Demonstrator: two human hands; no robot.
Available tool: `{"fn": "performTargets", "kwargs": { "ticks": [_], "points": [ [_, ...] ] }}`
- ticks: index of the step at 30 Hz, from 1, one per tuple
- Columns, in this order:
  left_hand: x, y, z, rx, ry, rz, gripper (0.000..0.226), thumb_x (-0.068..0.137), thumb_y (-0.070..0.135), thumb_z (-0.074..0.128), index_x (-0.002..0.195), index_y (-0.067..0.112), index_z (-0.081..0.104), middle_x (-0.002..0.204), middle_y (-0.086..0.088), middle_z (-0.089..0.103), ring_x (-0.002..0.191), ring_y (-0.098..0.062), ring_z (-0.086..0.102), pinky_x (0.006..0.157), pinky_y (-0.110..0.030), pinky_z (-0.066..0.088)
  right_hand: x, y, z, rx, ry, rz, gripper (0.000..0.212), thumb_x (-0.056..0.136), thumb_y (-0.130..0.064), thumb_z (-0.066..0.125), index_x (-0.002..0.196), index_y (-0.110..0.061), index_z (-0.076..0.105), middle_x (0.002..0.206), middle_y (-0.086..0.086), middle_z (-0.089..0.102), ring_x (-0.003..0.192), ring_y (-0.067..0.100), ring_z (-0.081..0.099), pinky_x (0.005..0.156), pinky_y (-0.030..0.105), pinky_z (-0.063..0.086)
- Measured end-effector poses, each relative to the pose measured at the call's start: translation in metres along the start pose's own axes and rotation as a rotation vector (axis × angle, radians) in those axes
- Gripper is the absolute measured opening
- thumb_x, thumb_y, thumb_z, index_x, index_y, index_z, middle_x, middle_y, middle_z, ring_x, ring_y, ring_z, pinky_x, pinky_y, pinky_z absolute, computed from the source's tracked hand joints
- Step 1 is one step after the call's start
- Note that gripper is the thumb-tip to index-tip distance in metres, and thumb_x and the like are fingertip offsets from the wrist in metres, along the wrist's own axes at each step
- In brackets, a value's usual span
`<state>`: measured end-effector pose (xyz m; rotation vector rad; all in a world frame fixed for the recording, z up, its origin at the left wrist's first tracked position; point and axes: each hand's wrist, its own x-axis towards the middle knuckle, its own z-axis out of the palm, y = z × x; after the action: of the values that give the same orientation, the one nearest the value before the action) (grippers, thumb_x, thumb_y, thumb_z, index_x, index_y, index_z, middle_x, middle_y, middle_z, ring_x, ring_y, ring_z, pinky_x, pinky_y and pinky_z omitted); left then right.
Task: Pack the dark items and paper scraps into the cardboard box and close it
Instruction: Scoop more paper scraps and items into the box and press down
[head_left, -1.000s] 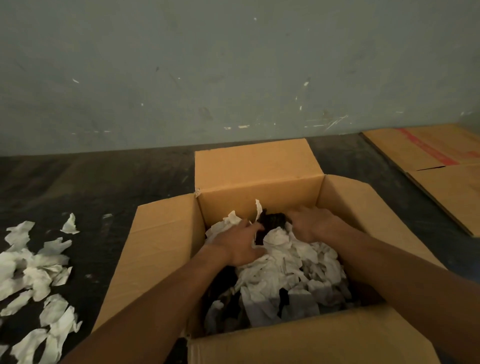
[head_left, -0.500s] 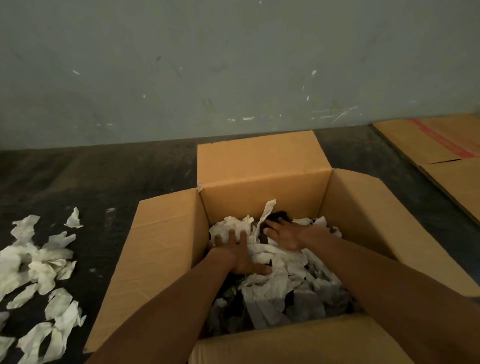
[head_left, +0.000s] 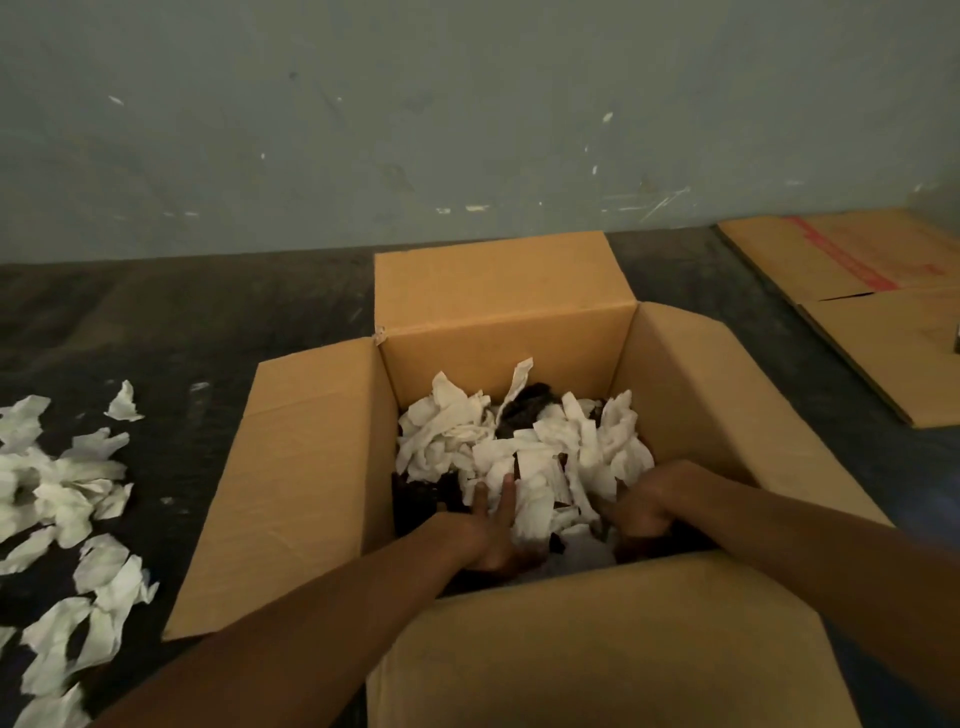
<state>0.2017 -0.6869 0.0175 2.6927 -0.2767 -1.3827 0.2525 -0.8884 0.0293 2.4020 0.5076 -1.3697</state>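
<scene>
2 hands (head_left: 493, 535) in cardboard box (head_left: 311, 467), paper scraps (head_left: 519, 447) ahead

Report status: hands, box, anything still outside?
Left hand and right hand both down in the cardboard box, pressing paper scraps. Dark item showing at back. Flaps open. Loose scraps on floor, left of box.

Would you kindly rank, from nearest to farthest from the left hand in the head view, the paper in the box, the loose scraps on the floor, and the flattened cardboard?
From the left hand:
1. Paper in the box, touching its fingers.
2. Loose scraps on the floor, off to the left outside the cardboard box.
3. Flattened cardboard, far right, near the wall.
</scene>
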Motion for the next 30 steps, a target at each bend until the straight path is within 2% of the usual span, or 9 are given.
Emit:
{"fn": "performTargets", "kwargs": {
  "ticks": [5,7,10,13,16,22,24,27,30],
  "points": [
    [0.003,-0.014,0.003,0.008,0.028,-0.038,0.087,0.098,0.055,0.036,0.143,0.03,-0.034,0.156,-0.013,-0.032,0.147,-0.042,0.001,0.116,-0.056,0.014,0.0,-0.003,-0.003,0.004,0.018,0.021,0.073,0.093,-0.054,0.045,0.152,-0.017,0.022,0.156,0.01,0.027,0.14,0.029,0.031,0.112,0.037,0.027],
    [0.002,-0.018,0.001,0.038,0.06,-0.04,0.09,0.094,0.065,0.035,0.146,0.031,-0.03,0.155,-0.012,-0.032,0.147,-0.043,-0.003,0.117,-0.058,0.009,-0.009,-0.004,-0.008,0.068,0.003,-0.012,0.064,0.096,-0.048,0.045,0.151,-0.019,0.027,0.153,0.007,0.034,0.135,0.027,0.039,0.106,0.03,0.031],
    [-0.001,-0.019,-0.001,0.098,0.135,-0.004,0.099,0.086,0.076,0.033,0.146,0.03,-0.03,0.155,-0.01,-0.033,0.146,-0.041,-0.015,0.115,-0.064,0.0,-0.031,0.0,-0.024,0.122,0.098,-0.009,0.064,0.094,-0.048,0.048,0.15,-0.024,0.028,0.154,0.003,0.033,0.134,0.025,0.041,0.109,0.035,0.036],
    [-0.011,-0.006,-0.005,0.117,0.184,0.102,0.088,0.093,0.067,0.029,0.15,0.024,-0.023,0.158,-0.007,-0.027,0.147,-0.038,-0.012,0.118,-0.056,0.0,-0.047,0.001,-0.034,0.156,0.269,-0.04,0.063,0.097,-0.035,0.046,0.151,-0.019,0.019,0.157,0.007,0.027,0.136,0.027,0.037,0.11,0.037,0.034],
    [-0.009,0.009,-0.004,0.112,0.154,0.097,0.08,0.099,0.056,0.031,0.154,0.018,-0.014,0.161,-0.008,-0.019,0.148,-0.039,-0.004,0.118,-0.054,0.009,-0.046,-0.019,-0.027,0.14,0.244,-0.058,0.066,0.1,-0.016,0.038,0.153,-0.013,-0.001,0.161,0.01,0.011,0.146,0.028,0.018,0.114,0.034,0.023],
    [-0.01,0.014,-0.006,0.186,0.113,0.052,0.078,0.103,0.041,0.037,0.152,0.017,-0.019,0.16,-0.01,-0.021,0.147,-0.041,-0.004,0.117,-0.05,0.01,-0.016,-0.03,-0.007,0.16,0.153,-0.008,0.085,0.097,-0.027,0.046,0.148,-0.028,-0.022,0.16,0.015,-0.007,0.148,0.034,0.005,0.118,0.042,0.018],
    [-0.016,0.013,-0.008,0.177,0.138,0.073,0.078,0.102,0.041,0.038,0.153,0.018,-0.016,0.161,-0.01,-0.018,0.147,-0.042,-0.004,0.117,-0.051,0.009,-0.022,-0.028,-0.008,0.21,0.184,-0.034,0.082,0.096,-0.021,0.047,0.152,-0.022,-0.012,0.161,0.013,0.001,0.147,0.032,0.009,0.117,0.041,0.02],
    [-0.024,0.005,-0.01,0.177,0.24,0.108,0.079,0.099,0.049,0.041,0.155,0.018,-0.004,0.163,-0.008,-0.007,0.147,-0.041,0.005,0.117,-0.054,0.017,-0.032,-0.022,-0.018,0.298,0.271,-0.056,0.059,0.094,-0.012,0.041,0.15,-0.01,0.022,0.152,0.015,0.034,0.133,0.031,0.041,0.102,0.04,0.042],
    [-0.04,-0.006,-0.017,0.129,0.405,0.154,0.069,0.097,0.048,0.043,0.154,0.018,0.017,0.161,-0.009,0.018,0.143,-0.034,0.025,0.113,-0.051,0.029,-0.045,-0.018,-0.03,0.343,0.416,-0.05,0.056,0.093,-0.017,0.039,0.148,-0.01,0.03,0.149,0.013,0.038,0.126,0.028,0.047,0.091,0.037,0.051]
  ]
}}
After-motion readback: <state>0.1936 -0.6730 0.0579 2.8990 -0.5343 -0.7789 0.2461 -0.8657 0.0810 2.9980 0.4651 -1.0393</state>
